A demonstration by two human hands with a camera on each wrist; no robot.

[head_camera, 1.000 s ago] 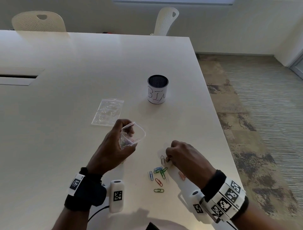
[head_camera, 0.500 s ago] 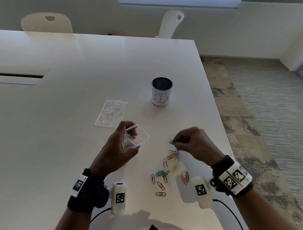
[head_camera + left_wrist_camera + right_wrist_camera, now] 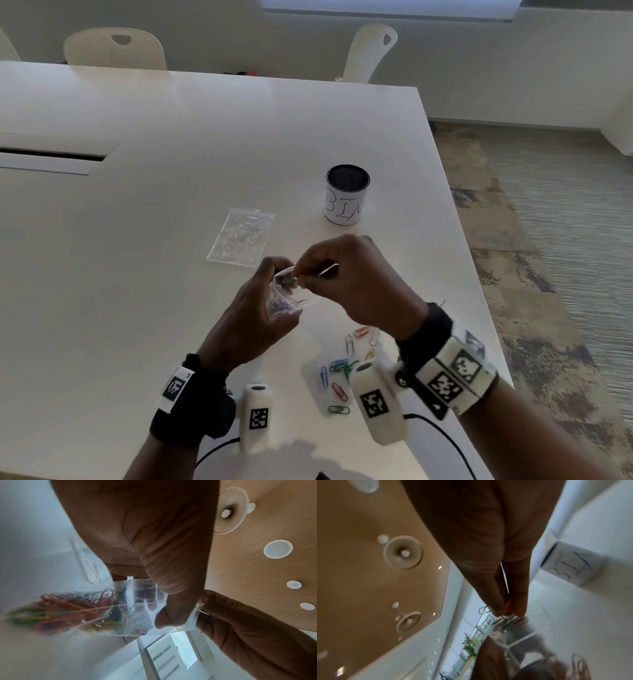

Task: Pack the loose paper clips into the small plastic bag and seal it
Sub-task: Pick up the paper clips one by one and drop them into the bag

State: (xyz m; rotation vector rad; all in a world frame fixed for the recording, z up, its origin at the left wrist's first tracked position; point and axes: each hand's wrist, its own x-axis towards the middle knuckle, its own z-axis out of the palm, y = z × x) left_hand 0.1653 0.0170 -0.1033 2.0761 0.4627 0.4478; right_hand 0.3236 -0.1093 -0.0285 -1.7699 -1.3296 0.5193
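My left hand holds a small clear plastic bag just above the white table, mouth up. Several coloured paper clips lie inside it. My left thumb presses the bag's rim in the left wrist view. My right hand is at the bag's mouth, its fingertips pinching paper clips, one red, over the opening. Several loose paper clips lie on the table below my right wrist; some are hidden behind the wrist camera.
Another flat clear plastic bag lies beyond my hands. A black mesh cup with a white label reading BIN stands at the back right. The table's right edge is close to my right arm. Two chairs stand at the far side.
My right hand rose from the loose pile with clips pinched and moved left and away to the bag's mouth. My left hand kept hold of the bag.
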